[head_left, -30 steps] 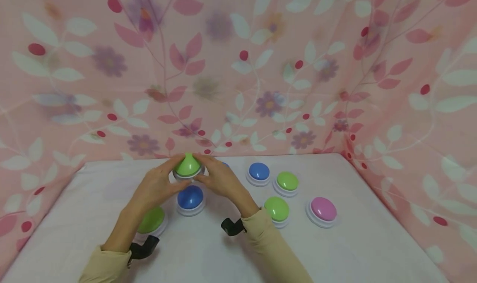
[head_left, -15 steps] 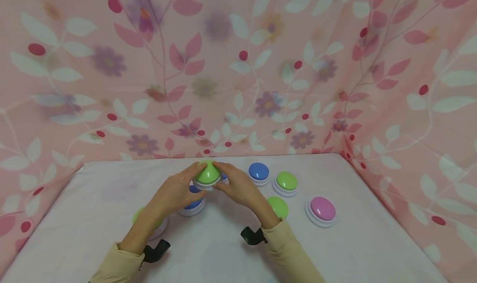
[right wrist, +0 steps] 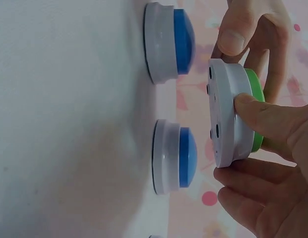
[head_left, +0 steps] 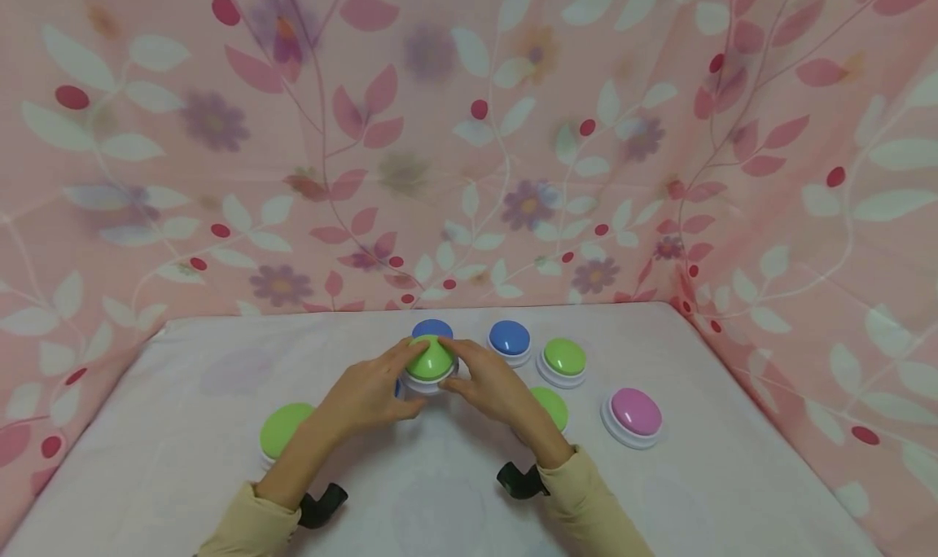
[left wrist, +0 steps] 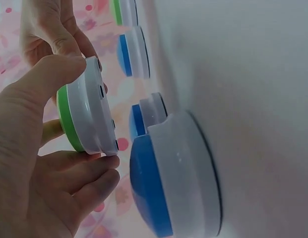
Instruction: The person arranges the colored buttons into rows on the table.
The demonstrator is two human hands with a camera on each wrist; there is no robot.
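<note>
Both hands hold a push button with a green dome (head_left: 430, 363) and a white base above the table, its dome facing up. My left hand (head_left: 369, 394) grips its left side, and my right hand (head_left: 489, 380) its right. In the left wrist view, the left thumb lies along the white base (left wrist: 92, 111) and fingers reach round the opposite side. Dark feet show on the underside in the right wrist view, where the right thumb (right wrist: 253, 110) presses the base. A blue button (head_left: 432, 327) stands just behind; another blue one (left wrist: 151, 183) is mostly hidden by the left hand in the head view.
On the white-covered table (head_left: 440, 508) stand another blue button (head_left: 509, 338), a green one (head_left: 565, 357), a pink one (head_left: 636, 412), and two greens partly behind the forearms, left (head_left: 284, 431) and right (head_left: 551, 406). Pink floral cloth (head_left: 469, 174) hangs behind and at the sides.
Both hands have carried the green button to the right and a little nearer to me. The blue button at the back now shows behind it; the left blue one has become covered.
</note>
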